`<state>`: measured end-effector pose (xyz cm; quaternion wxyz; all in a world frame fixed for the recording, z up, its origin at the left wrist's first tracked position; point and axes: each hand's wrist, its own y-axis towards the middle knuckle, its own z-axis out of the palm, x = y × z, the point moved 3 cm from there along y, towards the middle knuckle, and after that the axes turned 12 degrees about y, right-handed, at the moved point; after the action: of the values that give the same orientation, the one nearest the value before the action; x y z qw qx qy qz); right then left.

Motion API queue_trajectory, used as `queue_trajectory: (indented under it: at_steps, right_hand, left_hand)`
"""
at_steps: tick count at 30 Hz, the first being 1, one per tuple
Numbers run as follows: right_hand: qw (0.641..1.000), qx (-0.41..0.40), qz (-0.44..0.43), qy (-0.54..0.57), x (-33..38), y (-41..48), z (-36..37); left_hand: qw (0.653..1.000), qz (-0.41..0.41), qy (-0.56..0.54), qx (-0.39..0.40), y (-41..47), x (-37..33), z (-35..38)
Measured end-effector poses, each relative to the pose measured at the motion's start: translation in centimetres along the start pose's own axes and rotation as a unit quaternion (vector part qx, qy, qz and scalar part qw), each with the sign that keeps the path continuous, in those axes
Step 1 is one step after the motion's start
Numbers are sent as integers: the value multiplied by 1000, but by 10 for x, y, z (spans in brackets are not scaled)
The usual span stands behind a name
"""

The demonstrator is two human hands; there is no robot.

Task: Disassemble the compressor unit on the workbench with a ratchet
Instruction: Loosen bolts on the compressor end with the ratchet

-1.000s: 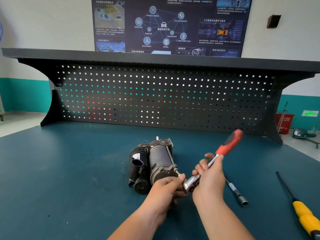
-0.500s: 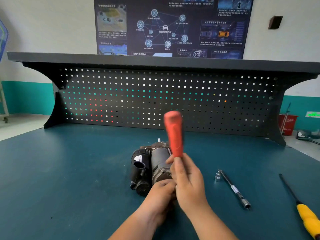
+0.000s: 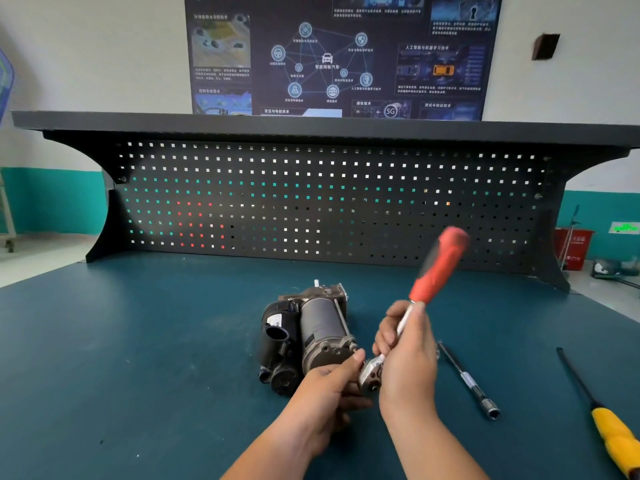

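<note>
The compressor unit, a grey metal cylinder with a black housing on its left, lies on the teal workbench. A ratchet with a red handle and chrome shaft has its head at the unit's near right end. My right hand grips the chrome shaft just below the red handle, which tilts up to the right and is motion-blurred. My left hand holds the near end of the unit, its thumb and fingers pinching beside the ratchet head. The fastener under the head is hidden.
A long extension bar with a socket lies right of my hands. A screwdriver with a yellow handle lies near the bench's right edge. A black pegboard with a shelf stands across the back of the bench.
The red handle has swung from pointing straight up, back over to the right. The ratchet head stays at the unit's end. My left hand stays in place.
</note>
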<state>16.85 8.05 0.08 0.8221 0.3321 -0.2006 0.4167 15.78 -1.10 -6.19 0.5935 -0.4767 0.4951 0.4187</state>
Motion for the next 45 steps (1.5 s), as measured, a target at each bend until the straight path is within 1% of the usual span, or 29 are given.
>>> queue_trajectory:
  at_steps: [2,3,6,8,9,10,12,13,14,15,16,18,20,21,23,25,27,28,30,32,33,34,36,38,39,40,42,44,45]
  right_hand:
    - [991,116,-39,-60,1,-4,5]
    - [977,174,-61,-104,1,-7,7]
    - [907,318,-123,-247,1,-15,14]
    - [870,356,-157,-304,2,-18,16]
    - [868,348,-168,-311,2,-19,17]
    - [882,323,-169,-299,3,-19,17]
    - [943,228,-120,-210,3,-17,14]
    - [973,163,-80,-145,2,-14,11]
    - [992,86,-38,-80,2,-10,6]
    - [1000,5,4,-18,2,-6,0]
    - [995,-71,47,42,1,-1,-7]
    - [966,-182,120,141,0,5,-18]
    - [950,-212,141,179,-2,8,-21]
    - [956,-198,134,168,-3,9,-20]
    - [981,-130,98,107,-3,9,-14]
    - [999,-20,38,22,-1,7,-6]
    - [992,116,-10,-58,1,1,3]
    - [977,182,-32,-106,1,-3,7]
    - [922,287,-98,-241,-1,-12,14]
    - [857,329,-159,-364,-5,-18,18]
    - [847,327,-171,-382,-5,-21,19]
    - [856,316,-173,-371,-5,-22,19]
    - [917,256,-133,-275,-2,-19,18]
    - [981,135,-57,-124,1,-12,12]
    - [997,58,-16,-56,1,-7,6]
    - [1000,-16,22,-4,0,-2,-1]
    - [984,-133,84,86,-1,3,-12]
    - [962,-193,117,152,-4,6,-19]
    - [958,-200,121,163,-5,7,-20]
  left_hand:
    - [1000,-1,8,13,-2,-1,1]
    - [1000,-2,7,19,-3,-2,1]
    - [999,2,-11,37,-4,-3,2]
    - [998,18,-20,49,-3,-3,3]
    - [998,20,-24,52,-2,-1,2]
    - [998,23,-23,49,-2,-1,2]
    - [998,26,-19,45,-1,0,3]
    - [999,26,-20,42,0,0,3]
    - [999,24,-24,41,0,-1,4]
    - [999,22,-27,39,0,-1,5]
    - [999,20,-28,38,1,-1,6]
    - [998,23,-29,41,2,-2,6]
    - [998,20,-30,42,2,-1,6]
    - [999,13,-31,41,3,-1,6]
    - [999,1,-33,42,0,-2,5]
    - [999,-4,-26,39,-1,-1,3]
    - [999,-1,-16,35,0,0,1]
    - [999,3,-15,38,0,0,1]
    - [998,21,-30,51,-2,-2,4]
    - [993,48,-95,52,-5,-4,6]
    - [990,60,-118,55,-3,-4,6]
    - [989,63,-120,61,-5,-6,7]
    - [994,54,-71,69,-3,-5,7]
    - [996,41,-41,63,-1,-3,5]
    - [997,34,-41,60,0,-2,5]
    - [997,28,-41,55,-1,-3,6]
    - [997,25,-36,56,-1,-3,7]
    - [998,30,-16,50,-1,-4,6]
    - [998,27,-5,48,0,-3,6]
